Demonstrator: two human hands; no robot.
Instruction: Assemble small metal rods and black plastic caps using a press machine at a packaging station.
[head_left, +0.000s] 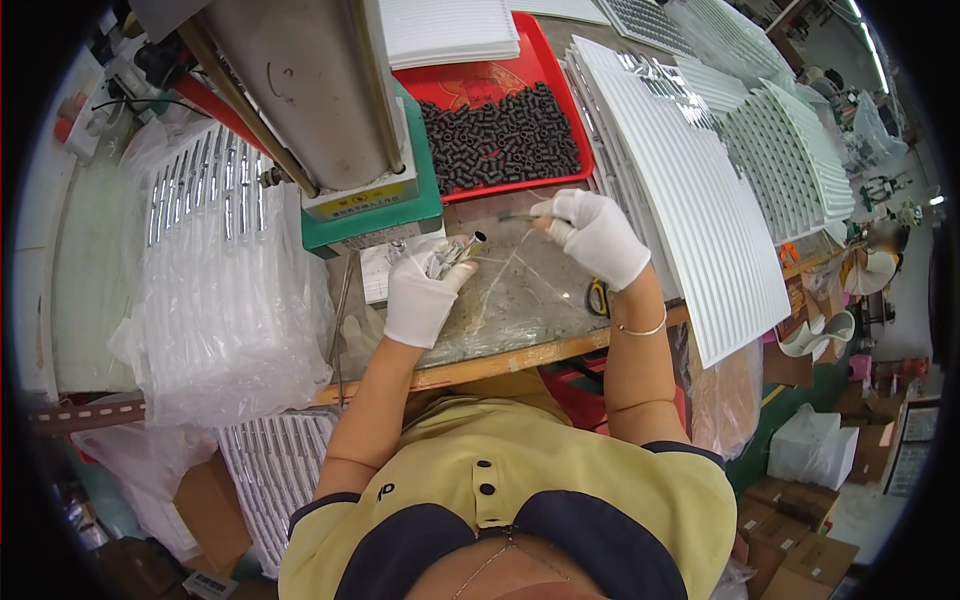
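My left hand [420, 298], in a white fingertip-less glove, is closed round several short shiny metal tubes [455, 255]. One tube's round dark open end points up and to the right. My right hand [600, 235], gloved the same way, is closed in a pinch at the right, apart from the left. From its fingertips a small dark, blurred piece [515, 217] sticks out to the left; its exact kind cannot be made out. Between and below the hands, crinkled clear plastic film [510, 290] lies on the worktable [470, 350].
A green-based press [425, 190] stands just beyond my left hand. Behind lies a red tray [575, 130] of short black cylindrical parts [500, 135]. Ribbed white sheets [690, 210] are stacked at right, near scissors [597, 297]. Plastic-wrapped trays of metal tubes [215, 190] sit at left.
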